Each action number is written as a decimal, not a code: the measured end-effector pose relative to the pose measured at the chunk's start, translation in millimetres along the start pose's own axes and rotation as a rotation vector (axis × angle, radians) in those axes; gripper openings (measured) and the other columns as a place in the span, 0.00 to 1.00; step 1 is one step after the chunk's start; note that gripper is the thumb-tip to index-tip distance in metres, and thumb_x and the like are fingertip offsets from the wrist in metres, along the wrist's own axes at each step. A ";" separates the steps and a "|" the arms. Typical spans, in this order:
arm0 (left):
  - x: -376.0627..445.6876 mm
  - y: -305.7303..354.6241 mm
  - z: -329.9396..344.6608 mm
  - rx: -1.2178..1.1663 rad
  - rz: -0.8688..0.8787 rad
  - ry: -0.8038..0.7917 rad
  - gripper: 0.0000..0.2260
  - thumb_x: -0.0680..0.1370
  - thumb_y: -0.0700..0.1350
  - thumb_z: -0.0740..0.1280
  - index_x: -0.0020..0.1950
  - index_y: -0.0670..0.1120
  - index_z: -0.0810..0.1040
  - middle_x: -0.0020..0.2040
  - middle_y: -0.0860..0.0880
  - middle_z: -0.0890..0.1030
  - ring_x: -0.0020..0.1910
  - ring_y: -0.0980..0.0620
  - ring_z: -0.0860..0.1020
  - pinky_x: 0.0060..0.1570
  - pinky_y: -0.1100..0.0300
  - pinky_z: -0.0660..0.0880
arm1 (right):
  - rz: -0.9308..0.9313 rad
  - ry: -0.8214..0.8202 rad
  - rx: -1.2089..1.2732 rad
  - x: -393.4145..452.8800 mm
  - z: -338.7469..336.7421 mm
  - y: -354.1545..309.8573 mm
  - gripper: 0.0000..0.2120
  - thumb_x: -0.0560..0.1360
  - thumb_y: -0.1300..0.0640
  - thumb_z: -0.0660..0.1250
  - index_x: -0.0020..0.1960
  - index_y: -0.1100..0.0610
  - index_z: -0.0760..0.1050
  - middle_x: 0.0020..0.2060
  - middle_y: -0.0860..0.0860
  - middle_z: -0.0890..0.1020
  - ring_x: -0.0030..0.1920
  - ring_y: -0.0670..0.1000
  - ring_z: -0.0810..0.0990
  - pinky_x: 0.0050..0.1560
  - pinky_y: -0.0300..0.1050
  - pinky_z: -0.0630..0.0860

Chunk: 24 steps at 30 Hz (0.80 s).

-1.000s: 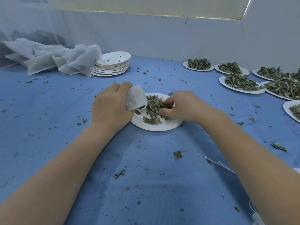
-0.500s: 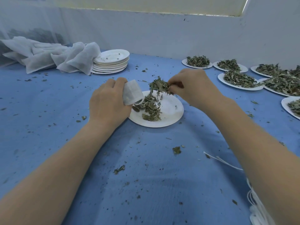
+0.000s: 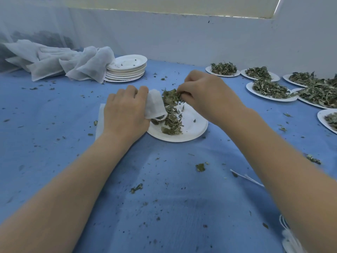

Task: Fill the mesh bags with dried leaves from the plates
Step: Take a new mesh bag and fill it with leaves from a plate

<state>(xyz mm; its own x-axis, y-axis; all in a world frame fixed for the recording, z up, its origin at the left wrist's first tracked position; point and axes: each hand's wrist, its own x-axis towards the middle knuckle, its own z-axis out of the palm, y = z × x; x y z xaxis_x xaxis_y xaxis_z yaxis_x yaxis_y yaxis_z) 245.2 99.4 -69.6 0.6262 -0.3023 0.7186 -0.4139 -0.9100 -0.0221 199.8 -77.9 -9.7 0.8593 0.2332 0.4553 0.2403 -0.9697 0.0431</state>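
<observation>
Hands: left hand (image 3: 125, 114) gripped a small white mesh bag (image 3: 155, 105) by its upper part, mouth turned toward the right; right hand (image 3: 206, 95) pinched a clump of dried leaves (image 3: 171, 94) at the bag's mouth, fingers curled.
Mesh bag: was held just above the left edge of the working plate (image 3: 193, 128); its drawstring loop (image 3: 161, 118) hung at the lower rim.
Working plate: white, sat on the blue bench (image 3: 164, 198) between the two hands; a strip of loose leaves (image 3: 171, 125) lay on its left half, right half mostly bare.
Pinched leaves: were above the plate's far edge, touching or nearly touching the bag opening; could not tell whether any were inside.
Full plates: several heaped leaf plates (image 3: 269, 88) stood at far right, close together along the wall.
Empty plates: a stack (image 3: 125, 70) stood at far left-centre.
White cloth: crumpled mesh fabric (image 3: 60, 61) lay just left of the stack, touching it.
Bench surface: was scattered with leaf crumbs; white strings (image 3: 246, 178) lay beside the right forearm.
</observation>
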 end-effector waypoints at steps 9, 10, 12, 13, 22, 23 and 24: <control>-2.7 15.7 -7.7 -0.310 -0.015 0.084 0.19 0.65 0.42 0.70 0.54 0.38 0.77 0.42 0.39 0.78 0.38 0.38 0.76 0.35 0.49 0.71 | -0.003 0.113 0.373 -0.2 5.2 -16.9 0.08 0.73 0.63 0.67 0.48 0.58 0.84 0.44 0.53 0.80 0.39 0.47 0.73 0.43 0.35 0.68; -2.9 16.8 -7.5 -0.334 -0.023 0.079 0.19 0.65 0.42 0.71 0.54 0.38 0.77 0.42 0.39 0.78 0.39 0.38 0.76 0.36 0.49 0.71 | 0.012 0.119 0.424 -0.5 5.6 -18.6 0.07 0.72 0.63 0.68 0.47 0.57 0.84 0.42 0.52 0.81 0.38 0.47 0.73 0.44 0.35 0.68; -2.9 17.4 -6.4 -0.365 -0.041 0.063 0.20 0.66 0.43 0.73 0.56 0.39 0.76 0.44 0.40 0.78 0.41 0.38 0.76 0.38 0.48 0.72 | 0.062 0.107 0.531 -1.0 5.6 -21.5 0.07 0.71 0.62 0.69 0.47 0.55 0.84 0.42 0.50 0.82 0.41 0.48 0.77 0.49 0.38 0.72; -2.9 16.8 -5.6 -0.376 -0.053 0.058 0.21 0.66 0.44 0.73 0.57 0.40 0.76 0.45 0.40 0.78 0.42 0.39 0.76 0.39 0.48 0.73 | 0.094 0.089 0.602 -1.1 4.8 -22.0 0.08 0.71 0.63 0.70 0.48 0.54 0.84 0.42 0.49 0.83 0.43 0.47 0.80 0.52 0.40 0.74; -2.0 12.9 -4.6 -0.452 -0.144 0.064 0.20 0.69 0.48 0.72 0.57 0.44 0.75 0.47 0.44 0.78 0.45 0.42 0.76 0.42 0.50 0.72 | 0.279 -0.134 1.389 -0.3 -6.1 -2.5 0.07 0.74 0.66 0.67 0.51 0.60 0.80 0.48 0.57 0.84 0.48 0.52 0.84 0.52 0.43 0.79; -1.9 13.8 -5.2 -0.459 -0.143 0.066 0.20 0.69 0.48 0.72 0.57 0.44 0.75 0.47 0.44 0.78 0.45 0.42 0.76 0.42 0.49 0.72 | 0.246 -0.132 1.325 -1.1 -5.4 -2.4 0.07 0.73 0.64 0.69 0.50 0.60 0.81 0.47 0.56 0.84 0.47 0.51 0.84 0.53 0.44 0.79; -2.0 14.9 -5.8 -0.464 -0.141 0.072 0.19 0.69 0.49 0.72 0.57 0.44 0.75 0.47 0.44 0.78 0.45 0.42 0.76 0.42 0.49 0.72 | 0.223 -0.124 1.236 -2.1 -4.0 -3.1 0.07 0.71 0.62 0.72 0.50 0.58 0.81 0.46 0.54 0.85 0.47 0.50 0.84 0.55 0.45 0.79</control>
<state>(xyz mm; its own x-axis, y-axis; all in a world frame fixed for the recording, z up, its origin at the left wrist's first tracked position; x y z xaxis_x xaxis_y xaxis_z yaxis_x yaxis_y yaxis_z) 233.9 88.2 -67.3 0.6572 -0.1498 0.7387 -0.5893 -0.7131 0.3797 195.4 -75.6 -7.1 0.9558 0.1434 0.2565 0.2883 -0.2889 -0.9129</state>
